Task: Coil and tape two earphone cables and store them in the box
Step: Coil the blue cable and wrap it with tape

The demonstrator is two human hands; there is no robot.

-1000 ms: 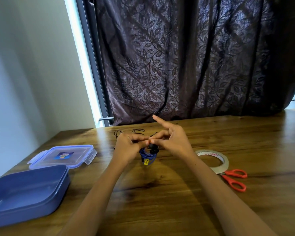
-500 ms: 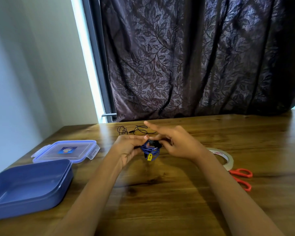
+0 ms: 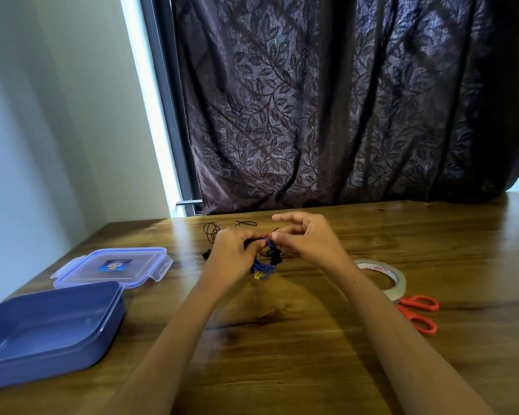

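two bare hands meet above the middle of the wooden table (image 3: 297,339). the left hand (image 3: 232,254) is clenched around one blue earphone cable (image 3: 262,266), a coiled bundle with black earbuds and one small yellow tag hanging at its lower end. the right hand (image 3: 307,241) pinches the top of the same coil with thumb and bent fingers, its index finger held out straight. one second earphone cable (image 3: 212,230), dark and loosely looped, lies on the table near the far edge, just behind the left hand. one open blue box (image 3: 47,330) sits at the near left corner; its one clear lid (image 3: 111,266) lies flat just behind it. one tape roll (image 3: 394,278) lies right of the right forearm, touching one pair of orange-handled scissors (image 3: 420,313) toward the right edge.
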